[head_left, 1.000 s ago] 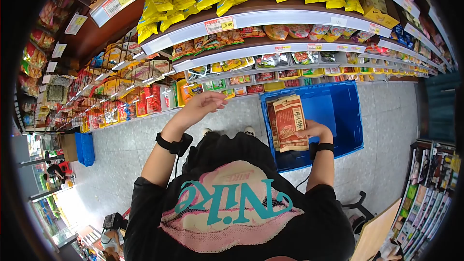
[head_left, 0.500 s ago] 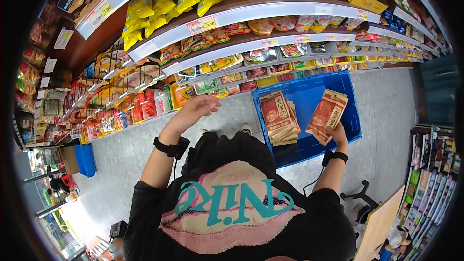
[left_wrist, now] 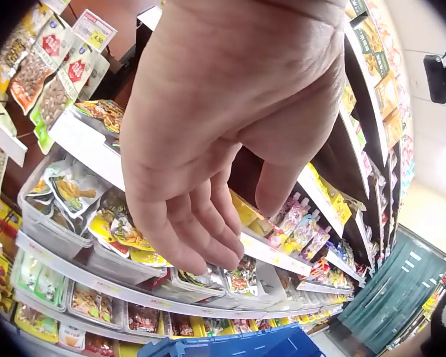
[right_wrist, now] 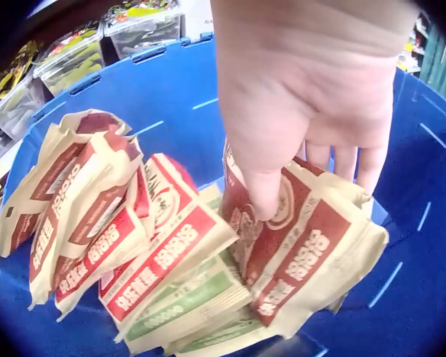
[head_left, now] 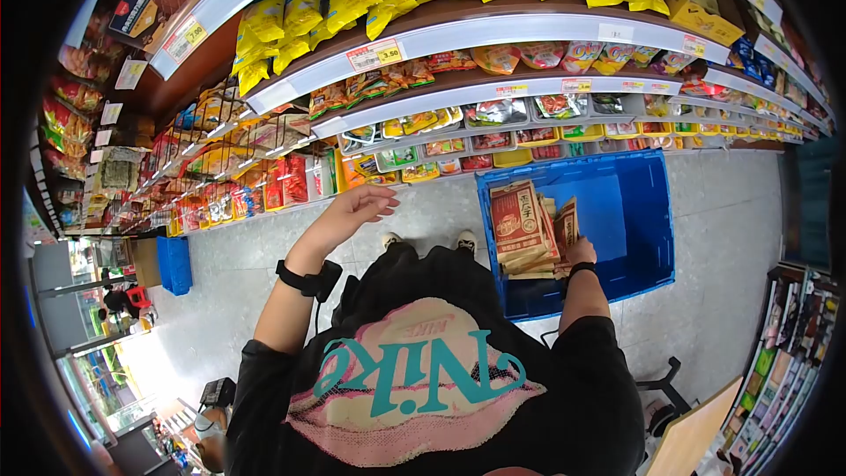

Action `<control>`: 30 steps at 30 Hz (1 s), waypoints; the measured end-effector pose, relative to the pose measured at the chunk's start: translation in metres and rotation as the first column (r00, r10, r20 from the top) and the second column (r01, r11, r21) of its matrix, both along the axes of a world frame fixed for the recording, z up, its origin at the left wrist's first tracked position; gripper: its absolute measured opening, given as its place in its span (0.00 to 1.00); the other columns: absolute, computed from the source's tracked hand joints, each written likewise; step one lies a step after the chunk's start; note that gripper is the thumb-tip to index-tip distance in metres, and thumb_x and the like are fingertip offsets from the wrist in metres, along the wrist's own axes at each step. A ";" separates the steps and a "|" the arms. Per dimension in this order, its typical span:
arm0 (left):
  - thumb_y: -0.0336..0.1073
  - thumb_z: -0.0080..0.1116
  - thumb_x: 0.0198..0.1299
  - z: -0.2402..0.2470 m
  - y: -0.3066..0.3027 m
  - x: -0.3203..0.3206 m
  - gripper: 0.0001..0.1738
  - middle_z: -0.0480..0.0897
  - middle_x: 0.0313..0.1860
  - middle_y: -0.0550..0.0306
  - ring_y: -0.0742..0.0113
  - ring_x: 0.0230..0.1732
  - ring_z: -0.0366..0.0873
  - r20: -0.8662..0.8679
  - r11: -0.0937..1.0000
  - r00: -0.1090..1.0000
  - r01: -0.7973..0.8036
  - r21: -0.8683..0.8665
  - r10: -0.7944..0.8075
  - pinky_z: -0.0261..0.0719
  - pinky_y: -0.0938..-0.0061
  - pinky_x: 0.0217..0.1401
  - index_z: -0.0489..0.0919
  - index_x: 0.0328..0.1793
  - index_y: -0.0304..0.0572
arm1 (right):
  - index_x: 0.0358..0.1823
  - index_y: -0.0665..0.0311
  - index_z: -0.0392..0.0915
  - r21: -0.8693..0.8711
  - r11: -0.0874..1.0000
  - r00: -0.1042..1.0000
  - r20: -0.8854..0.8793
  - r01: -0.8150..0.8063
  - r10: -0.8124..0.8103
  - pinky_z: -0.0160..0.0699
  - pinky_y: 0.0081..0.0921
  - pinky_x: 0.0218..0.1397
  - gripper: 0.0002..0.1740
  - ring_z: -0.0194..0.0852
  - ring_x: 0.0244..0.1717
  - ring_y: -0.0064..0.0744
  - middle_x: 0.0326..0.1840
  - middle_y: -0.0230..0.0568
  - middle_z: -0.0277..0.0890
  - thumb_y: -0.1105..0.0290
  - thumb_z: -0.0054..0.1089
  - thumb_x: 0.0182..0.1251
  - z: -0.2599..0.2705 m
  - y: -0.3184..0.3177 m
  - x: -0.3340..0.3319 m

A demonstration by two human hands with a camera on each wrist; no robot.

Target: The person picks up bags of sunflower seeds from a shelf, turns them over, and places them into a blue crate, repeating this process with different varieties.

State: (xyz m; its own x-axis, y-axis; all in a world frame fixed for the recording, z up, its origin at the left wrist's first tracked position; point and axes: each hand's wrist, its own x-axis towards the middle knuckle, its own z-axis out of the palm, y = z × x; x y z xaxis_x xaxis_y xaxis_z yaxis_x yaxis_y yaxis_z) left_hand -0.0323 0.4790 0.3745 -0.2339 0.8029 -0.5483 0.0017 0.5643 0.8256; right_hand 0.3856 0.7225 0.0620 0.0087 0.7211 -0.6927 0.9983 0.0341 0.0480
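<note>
Your right hand reached down into the blue crate and gripped a paper-looking packet, the thumb laid across its front and the fingers passing behind it. That packet was kraft-coloured, with a large brownish-red panel, pale printed characters and a printed round emblem partly covered by your thumb; its body looked creased and plump. You held it tilted inside the crate, just beside other packets of the same kind. Those with brown panels leaned together on the far left in the right wrist view, a packet with a bright red panel lay nearer, and green-panelled ones showed below it.

Your right arm extended forward and down over the crate's near edge, the wrist wearing a black band. Your left hand hung in the air before the stocked shelves, well apart from the crate, its elbow bent, its fingers loosely bent and slightly parted, holding nothing.
</note>
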 end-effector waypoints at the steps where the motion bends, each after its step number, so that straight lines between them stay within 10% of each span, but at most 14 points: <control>1: 0.41 0.51 0.71 0.000 0.000 -0.001 0.19 0.80 0.57 0.53 0.65 0.57 0.78 -0.006 1.000 1.000 -0.013 0.006 0.013 0.74 0.71 0.60 0.73 0.62 0.40 | 0.59 0.60 0.71 0.004 1.000 1.000 -0.011 0.007 -0.007 0.82 0.40 0.54 0.31 0.78 0.57 0.49 0.57 0.47 0.78 0.51 0.67 0.58 0.008 0.001 -0.002; 30: 0.42 0.49 0.72 -0.003 0.018 0.003 0.19 0.80 0.57 0.53 0.65 0.58 0.78 -0.043 0.999 0.999 0.022 -0.031 -0.024 0.74 0.72 0.61 0.73 0.63 0.40 | 0.56 0.71 0.67 -0.070 0.946 0.913 -0.249 0.316 -0.323 0.80 0.39 0.56 0.30 0.77 0.56 0.55 0.54 0.59 0.77 0.62 0.69 0.57 -0.030 -0.023 0.028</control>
State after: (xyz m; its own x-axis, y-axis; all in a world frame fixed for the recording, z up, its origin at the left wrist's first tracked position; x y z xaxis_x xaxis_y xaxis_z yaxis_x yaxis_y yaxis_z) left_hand -0.0294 0.4974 0.3717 -0.2396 0.7915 -0.5623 0.0504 0.5885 0.8069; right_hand 0.4137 0.6996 0.0319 0.0567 0.6898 -0.7218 0.9346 -0.2909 -0.2046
